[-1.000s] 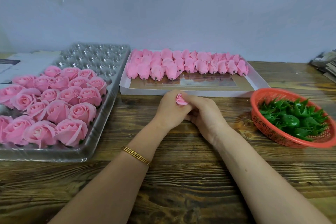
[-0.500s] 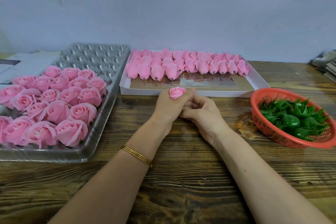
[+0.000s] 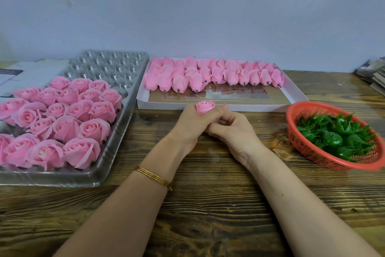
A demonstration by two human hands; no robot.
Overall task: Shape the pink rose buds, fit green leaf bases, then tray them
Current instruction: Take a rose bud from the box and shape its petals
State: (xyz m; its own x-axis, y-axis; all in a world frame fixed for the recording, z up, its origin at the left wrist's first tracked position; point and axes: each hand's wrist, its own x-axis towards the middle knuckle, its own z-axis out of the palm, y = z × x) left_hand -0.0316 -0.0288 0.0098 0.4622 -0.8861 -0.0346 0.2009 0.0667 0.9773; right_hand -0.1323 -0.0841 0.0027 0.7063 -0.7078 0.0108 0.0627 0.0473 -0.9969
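Note:
My left hand point(image 3: 192, 121) grips a small pink rose bud point(image 3: 205, 106) that stands upright, its top showing above my curled fingers. My right hand point(image 3: 231, 129) lies against the left with curled fingers below the bud; what they hold is hidden. A white box point(image 3: 291, 93) behind my hands holds several closed pink buds point(image 3: 210, 76). On the left a clear plastic tray point(image 3: 116, 144) carries several opened pink roses point(image 3: 62, 123). A red basket point(image 3: 302, 148) on the right holds green leaf bases point(image 3: 333, 133).
The wooden table point(image 3: 208, 204) stretches toward me under my forearms. A gold bangle point(image 3: 154, 177) sits on my left wrist. White cardboard point(image 3: 27, 73) lies behind the tray at far left. A stack of papers point(image 3: 375, 75) is at the far right edge.
The bud has risen out of my left fist and turned upright, so its spiral top now shows. My right hand's fingers have slid down below the bud.

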